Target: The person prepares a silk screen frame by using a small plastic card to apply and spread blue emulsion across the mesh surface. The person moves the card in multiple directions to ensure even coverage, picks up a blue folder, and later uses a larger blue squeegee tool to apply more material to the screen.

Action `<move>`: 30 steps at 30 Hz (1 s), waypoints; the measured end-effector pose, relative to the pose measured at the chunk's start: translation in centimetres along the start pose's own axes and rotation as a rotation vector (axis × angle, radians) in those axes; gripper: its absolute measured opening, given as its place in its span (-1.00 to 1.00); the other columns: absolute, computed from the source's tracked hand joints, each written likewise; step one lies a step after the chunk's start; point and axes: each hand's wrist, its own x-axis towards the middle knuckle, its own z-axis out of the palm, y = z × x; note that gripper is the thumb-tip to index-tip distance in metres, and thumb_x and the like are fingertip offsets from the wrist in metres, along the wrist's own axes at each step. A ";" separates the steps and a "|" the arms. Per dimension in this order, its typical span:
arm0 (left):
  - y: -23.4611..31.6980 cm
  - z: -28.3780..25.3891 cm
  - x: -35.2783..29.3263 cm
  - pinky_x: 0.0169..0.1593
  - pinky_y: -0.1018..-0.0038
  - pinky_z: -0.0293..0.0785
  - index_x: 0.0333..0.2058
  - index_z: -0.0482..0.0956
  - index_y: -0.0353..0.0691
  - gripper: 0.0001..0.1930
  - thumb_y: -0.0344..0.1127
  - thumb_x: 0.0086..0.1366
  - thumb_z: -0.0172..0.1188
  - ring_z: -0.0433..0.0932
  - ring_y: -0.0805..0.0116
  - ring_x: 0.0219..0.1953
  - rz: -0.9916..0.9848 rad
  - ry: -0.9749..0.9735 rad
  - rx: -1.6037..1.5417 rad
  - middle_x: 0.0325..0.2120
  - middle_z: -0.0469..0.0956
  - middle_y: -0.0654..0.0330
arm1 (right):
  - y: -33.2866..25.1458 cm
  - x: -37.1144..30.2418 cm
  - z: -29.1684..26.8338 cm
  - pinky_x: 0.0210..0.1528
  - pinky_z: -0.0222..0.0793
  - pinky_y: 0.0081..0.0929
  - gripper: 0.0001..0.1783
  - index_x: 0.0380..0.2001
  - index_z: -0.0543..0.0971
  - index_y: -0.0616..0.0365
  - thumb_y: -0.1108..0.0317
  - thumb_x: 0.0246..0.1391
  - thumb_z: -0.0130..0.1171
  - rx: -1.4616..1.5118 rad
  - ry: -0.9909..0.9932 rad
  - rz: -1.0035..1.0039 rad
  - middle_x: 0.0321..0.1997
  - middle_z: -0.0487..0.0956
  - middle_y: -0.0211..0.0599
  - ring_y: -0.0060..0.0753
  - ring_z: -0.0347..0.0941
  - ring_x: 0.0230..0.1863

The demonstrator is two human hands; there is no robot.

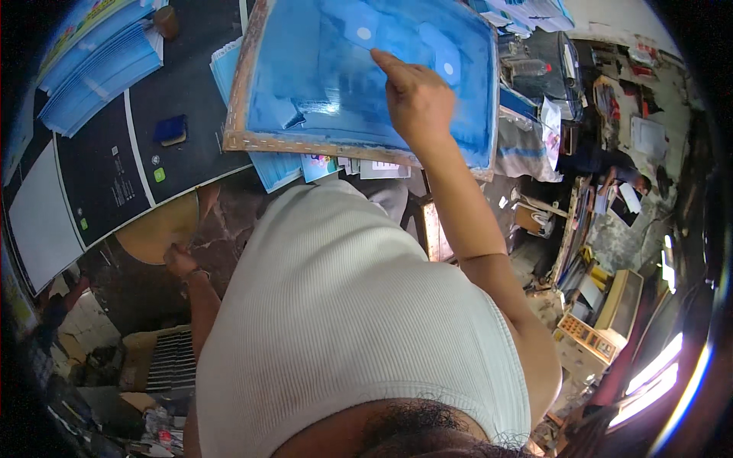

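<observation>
A wood-edged printing screen (359, 84) with blue mesh lies tilted on the table in front of me. Over its right half is my right hand (420, 103), index finger stretched toward a small pale round spot on the mesh, the other fingers curled under. Nothing shows in that hand. My left hand (181, 261) hangs low at the left, fingers curled, next to the edge of a round tan disc (162, 229); whether it grips anything is hidden. Blue and white printed sheets (273, 169) stick out from under the screen.
Stacks of blue printed sheets (99, 88) stand at the far left on a dark printed board (92, 164). A small dark blue block (170, 130) and a brown cup-like object (166, 22) are there too. A plastic bottle (529, 68) lies right of the screen; shelves and clutter fill the right.
</observation>
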 end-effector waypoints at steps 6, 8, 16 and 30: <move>1.3 -0.3 -1.2 -0.47 0.45 0.24 -0.43 0.46 -0.28 -0.79 -0.24 0.27 0.09 0.32 0.45 -0.57 -0.037 0.064 0.029 -0.62 0.40 0.26 | 0.0 -0.7 1.8 -0.26 0.53 -0.32 -0.53 -0.07 0.62 -0.13 0.49 -0.11 0.11 -0.001 -0.219 -0.114 -0.11 0.66 -0.41 -0.26 0.58 -0.24; 1.1 -0.2 -1.6 -0.46 0.45 0.24 -0.42 0.47 -0.29 -0.78 -0.24 0.27 0.06 0.31 0.45 -0.57 -0.050 0.021 0.045 -0.62 0.39 0.26 | -0.4 -0.5 0.8 -0.27 0.53 -0.31 -0.54 -0.08 0.63 -0.14 0.49 -0.10 0.11 0.023 -0.220 -0.078 -0.10 0.66 -0.40 -0.25 0.58 -0.24; 3.2 1.9 -4.0 -0.42 0.42 0.23 -0.29 0.46 -0.33 -0.74 -0.20 0.31 -0.01 0.30 0.42 -0.53 -0.118 0.062 -0.047 -0.54 0.39 0.23 | 0.0 1.1 1.0 -0.29 0.52 -0.26 -0.64 -0.17 0.67 -0.21 0.45 -0.04 0.12 -0.052 -0.262 0.022 -0.17 0.67 -0.31 -0.21 0.57 -0.28; -2.7 -2.8 1.7 -0.12 0.18 0.51 -0.08 0.53 -0.38 -0.60 -0.14 0.28 0.06 0.55 0.07 -0.12 0.181 0.061 0.270 -0.16 0.54 -0.05 | 4.9 6.8 2.2 -0.54 0.39 -0.42 -0.73 -0.47 0.54 0.23 0.38 -0.19 0.45 0.563 -0.498 0.547 -0.53 0.60 -0.20 -0.45 0.55 -0.54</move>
